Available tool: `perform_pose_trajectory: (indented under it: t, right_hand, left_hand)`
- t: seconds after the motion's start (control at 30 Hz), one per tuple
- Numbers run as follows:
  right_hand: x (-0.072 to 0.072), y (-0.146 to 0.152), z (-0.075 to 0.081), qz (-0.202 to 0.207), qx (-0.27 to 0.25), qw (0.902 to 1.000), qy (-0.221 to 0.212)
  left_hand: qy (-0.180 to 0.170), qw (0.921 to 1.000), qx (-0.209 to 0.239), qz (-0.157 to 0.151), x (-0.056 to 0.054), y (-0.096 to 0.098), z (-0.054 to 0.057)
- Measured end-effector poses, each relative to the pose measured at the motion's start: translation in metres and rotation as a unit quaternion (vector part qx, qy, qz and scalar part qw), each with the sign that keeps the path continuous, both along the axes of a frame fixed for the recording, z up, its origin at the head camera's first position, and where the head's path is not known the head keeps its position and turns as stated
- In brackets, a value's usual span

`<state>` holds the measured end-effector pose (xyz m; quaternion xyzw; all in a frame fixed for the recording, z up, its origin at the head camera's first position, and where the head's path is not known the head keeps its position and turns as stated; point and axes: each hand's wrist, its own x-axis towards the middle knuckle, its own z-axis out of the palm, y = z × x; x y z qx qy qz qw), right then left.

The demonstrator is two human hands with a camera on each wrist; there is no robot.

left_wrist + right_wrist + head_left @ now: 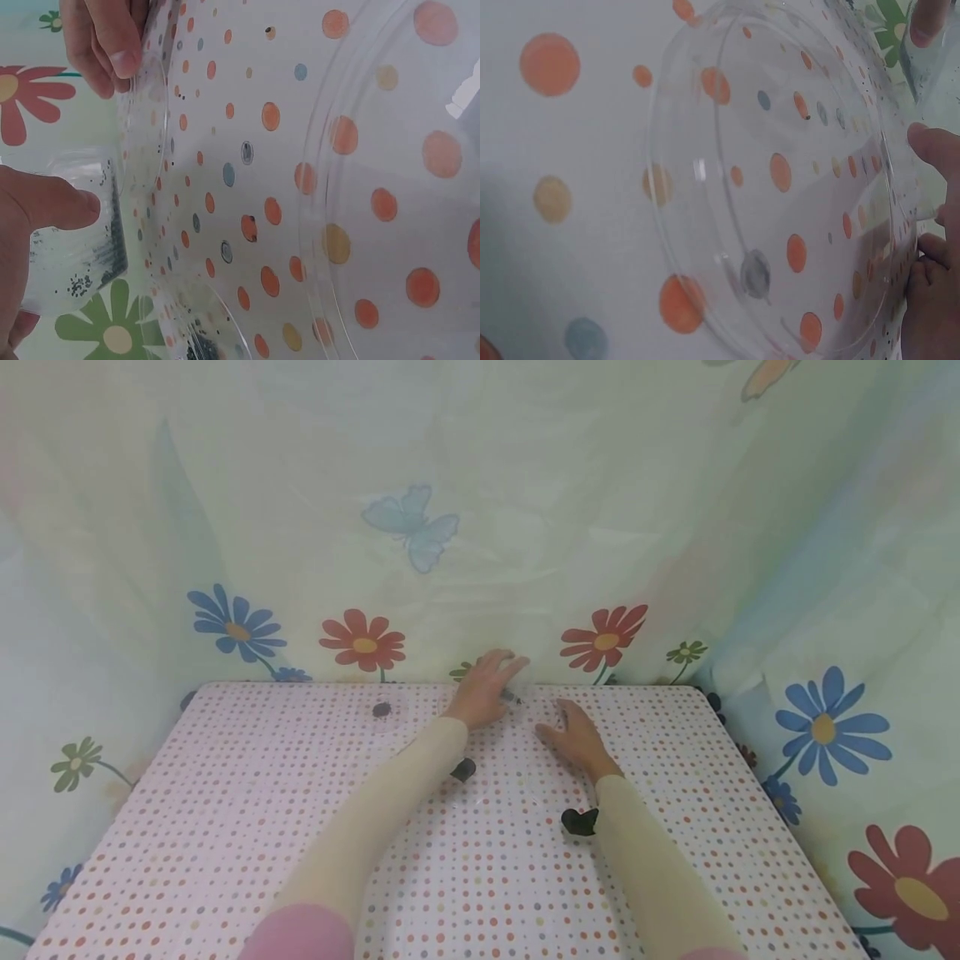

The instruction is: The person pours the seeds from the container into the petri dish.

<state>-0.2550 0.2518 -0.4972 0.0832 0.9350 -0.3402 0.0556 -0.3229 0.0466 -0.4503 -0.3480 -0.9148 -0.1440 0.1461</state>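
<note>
At the far edge of the table, my left hand (483, 689) holds a small clear plastic container (79, 259), tilted. Tiny black grains lie along its lower side, and the thumb (64, 206) lies across it. To the right my right hand (576, 735) reaches in, its thumb and forefinger apart. In the left wrist view its fingertips are at the rim of a shallow clear dish (154, 124); whether they touch it I cannot tell. A second clear dish (232, 319) contains a dark heap of grains (382, 710). Nearer the wrist cameras lies a larger clear round dish (656, 180).
A dotted cover (247, 827) spreads over the table, with a few stray black specks on it. Behind rises a flowered curtain (487, 568), which also hangs at both sides. Dark pieces (580, 822) show beside the forearms.
</note>
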Motion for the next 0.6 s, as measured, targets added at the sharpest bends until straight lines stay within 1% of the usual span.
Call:
perform_pose_trajectory:
  t: [0.23,0.43,0.6]
  right_hand:
    - [0.0012,-0.0013,0.0015,0.003,0.003,1.0,-0.005]
    - [0.0016,-0.002,0.0021,-0.004,0.004,1.0,-0.002]
    - [0.0009,-0.0022,0.0005,-0.008,0.008,0.9999,-0.003]
  left_hand:
    - [0.006,0.9997,-0.023,0.0,0.0001,0.0044,0.0017]
    - [0.024,0.9991,-0.032,-0.017,0.0004,0.0064,0.0024]
    - [0.034,0.9985,-0.035,-0.025,0.0013,0.0086,0.0022]
